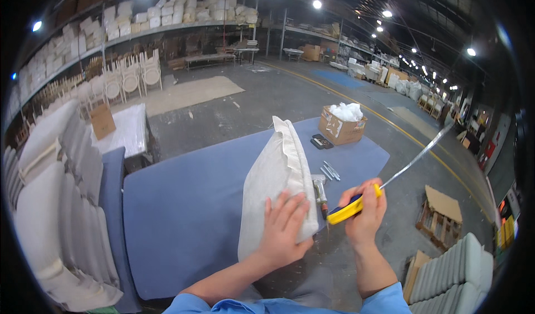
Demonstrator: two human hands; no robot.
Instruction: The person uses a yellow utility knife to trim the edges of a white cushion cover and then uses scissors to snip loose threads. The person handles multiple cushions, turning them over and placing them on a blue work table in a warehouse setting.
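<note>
A pale grey cushion (276,174) stands on its edge on a blue padded table (184,208). My left hand (282,229) lies flat against the cushion's near lower side, fingers spread. My right hand (363,213) grips a yellow and blue tape measure (351,208) just right of the cushion. Its metal blade (423,152) runs out stiffly up and to the right, over the floor. Blue sleeves cover both my forearms at the lower edge.
On the table behind the cushion lie a stapler-like tool (320,191), some thin metal pieces (330,171), a small dark object (321,141) and an open cardboard box of white stuffing (341,124). Stacked pale cushions (53,202) stand left, more at lower right (454,275).
</note>
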